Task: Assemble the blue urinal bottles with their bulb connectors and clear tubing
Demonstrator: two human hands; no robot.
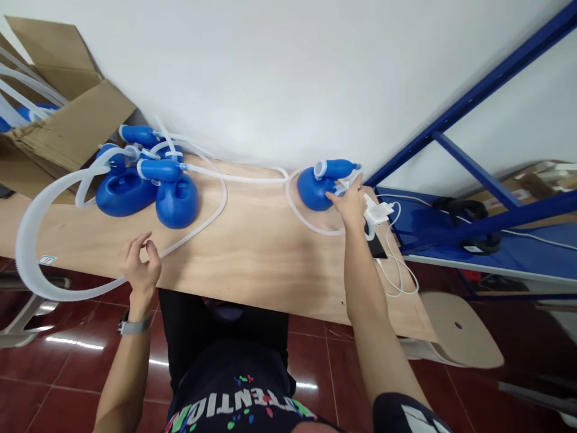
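Note:
My right hand (350, 207) is at the blue plastic bottle (312, 191) on the right side of the table. Its thumb and fingers are around the bottle's pale neck, partly hidden by the hand. A blue funnel-like head (339, 168) with a white rim lies across the top of that bottle. My left hand (140, 264) is raised over the table's front edge, thumb and fingers curved and apart. A translucent hose (196, 231) passes behind it without being gripped. Two more blue bottles with hoses, one a handled bottle (177, 204) and one a wide bottle (124, 193), stand farther left.
An open cardboard box (76, 126) with hoses and blue parts stands at the left end. A wide clear hose (27, 240) loops over the table's front edge. A white charger (379, 211), a black phone (377, 248) and cables lie at right, beside a blue metal rack (491, 180) and a stool (460, 337).

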